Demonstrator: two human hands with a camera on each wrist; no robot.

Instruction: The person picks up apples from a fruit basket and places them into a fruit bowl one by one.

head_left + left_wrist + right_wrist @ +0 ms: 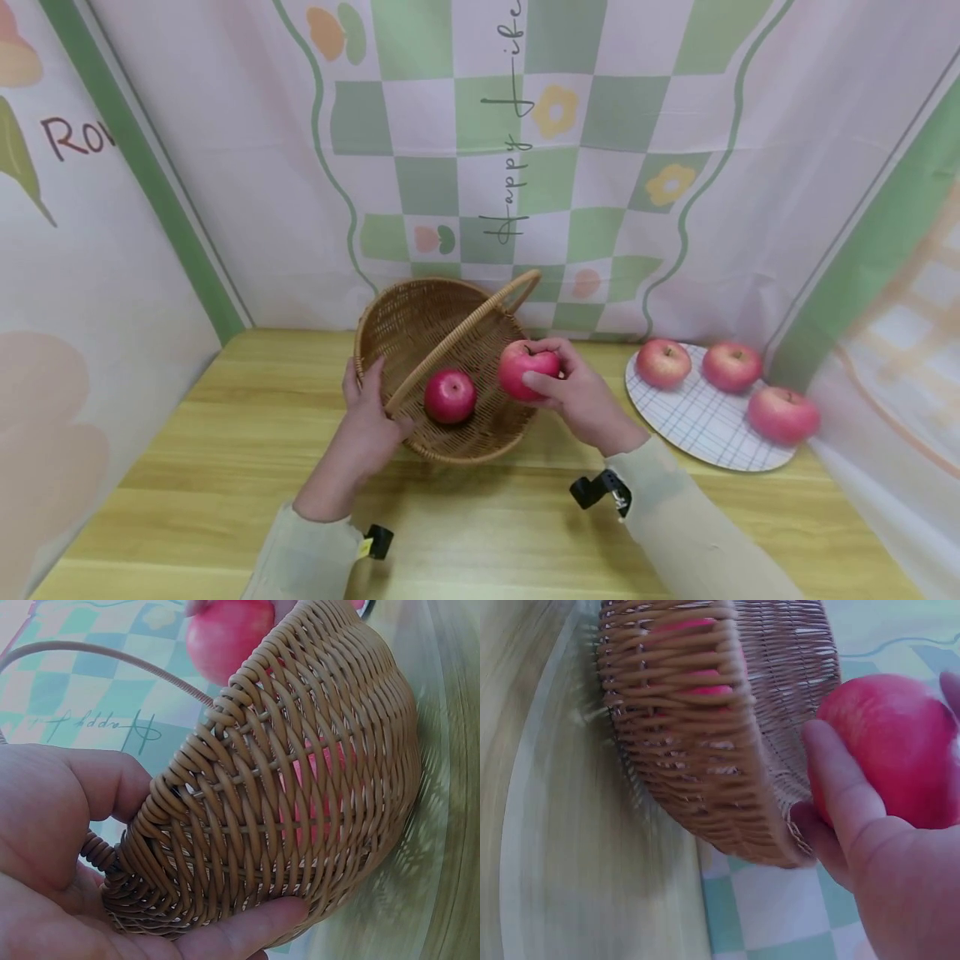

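A brown wicker basket with a looped handle stands on the wooden table. My left hand grips its left rim near the handle's base; in the left wrist view the fingers lie against the woven wall. One red apple lies inside the basket and shows red through the weave. Over the basket's right rim, my right hand holds another red apple between thumb and fingers. The right wrist view has this held apple right beside the basket's opening.
At the right, an oval plate with a blue-line check carries three apples: one at its left, one at the back, one at its right edge. A checkered cloth backdrop hangs close behind the basket.
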